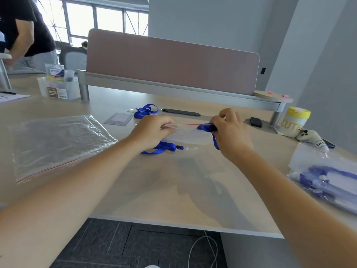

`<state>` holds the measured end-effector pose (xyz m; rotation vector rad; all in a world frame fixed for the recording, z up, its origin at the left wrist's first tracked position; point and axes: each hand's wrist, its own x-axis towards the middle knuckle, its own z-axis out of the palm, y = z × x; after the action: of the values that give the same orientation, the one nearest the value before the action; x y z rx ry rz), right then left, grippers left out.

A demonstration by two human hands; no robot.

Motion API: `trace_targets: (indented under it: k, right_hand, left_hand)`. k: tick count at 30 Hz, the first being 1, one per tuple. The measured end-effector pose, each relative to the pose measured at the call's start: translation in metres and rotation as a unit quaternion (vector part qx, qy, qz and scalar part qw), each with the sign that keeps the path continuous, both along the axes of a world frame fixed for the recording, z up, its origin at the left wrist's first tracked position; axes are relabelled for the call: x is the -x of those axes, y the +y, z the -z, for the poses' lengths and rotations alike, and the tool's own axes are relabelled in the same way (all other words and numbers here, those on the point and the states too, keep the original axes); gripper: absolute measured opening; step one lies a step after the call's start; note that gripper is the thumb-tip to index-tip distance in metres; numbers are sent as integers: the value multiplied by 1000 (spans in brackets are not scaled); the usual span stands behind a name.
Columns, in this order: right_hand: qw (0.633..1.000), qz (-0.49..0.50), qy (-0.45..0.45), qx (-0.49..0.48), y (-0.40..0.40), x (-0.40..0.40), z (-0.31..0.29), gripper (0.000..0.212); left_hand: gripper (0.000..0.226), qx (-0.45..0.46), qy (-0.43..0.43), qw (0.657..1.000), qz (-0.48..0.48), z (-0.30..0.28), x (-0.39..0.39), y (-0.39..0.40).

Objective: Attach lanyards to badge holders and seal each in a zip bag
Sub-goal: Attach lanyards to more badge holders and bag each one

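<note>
Clear zip bag (185, 135) (red-striped) held up, blue lanyard (206, 127) entering

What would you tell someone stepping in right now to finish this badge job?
Left hand: fingers pinch the left end of a zip bag at its red seal.
Right hand: grips a bunched blue lanyard at the bag's right end, its strap hanging down.
Done: filled bags at the right edge of the table.
Left: get this lanyard fully in and seal. A loose lanyard lies under the hands; another lanyard lies beside a badge holder further back. Empty bags lie left.
</note>
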<state>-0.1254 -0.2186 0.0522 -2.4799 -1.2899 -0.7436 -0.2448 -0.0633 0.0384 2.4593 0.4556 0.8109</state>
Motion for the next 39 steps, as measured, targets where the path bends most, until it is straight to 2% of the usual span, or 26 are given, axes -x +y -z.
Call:
trace_targets:
  k: [3,6,9,13,18,20,23,26,33,39]
  right_hand:
    - [996,-7,-51,69,4,5,-5,28]
    - [996,-25,-30,83,7,8,-9,27]
    - [998,-43,44,17,4,10,-15,25]
    - [991,-101,68,-53,1,13,-13,21]
    - [979,-153,92,-97,10,15,-14,32]
    - [965,-158,149,-144,11,16,-16,34]
    - [934,-175,215,-226,9,20,-18,16]
    - [939,-180,205,-208,8,21,-16,12]
    - [979,-126,117,-108,8,12,-10,33]
    - [985,-99,96,-105,9,8,-8,27]
  left_hand:
    - [20,1,-1,1000,18,-3,-5,-5]
    - [23,2,-2,1000,25,-4,-9,-7]
    - [22,0,-15,1000,19,-3,-10,-7]
    - [19,33,-44,998,30,-4,-9,-8]
    - [20,54,-65,994,65,-9,-12,-15]
    - [20,71,-71,992,77,-10,-15,-13]
    - [21,103,-87,987,87,-10,-18,-11]
    - [18,157,-122,976,86,-9,-21,-11]
    - [14,208,-175,960,70,-13,-19,-16]
    - [13,245,-179,950,76,-16,-17,-15]
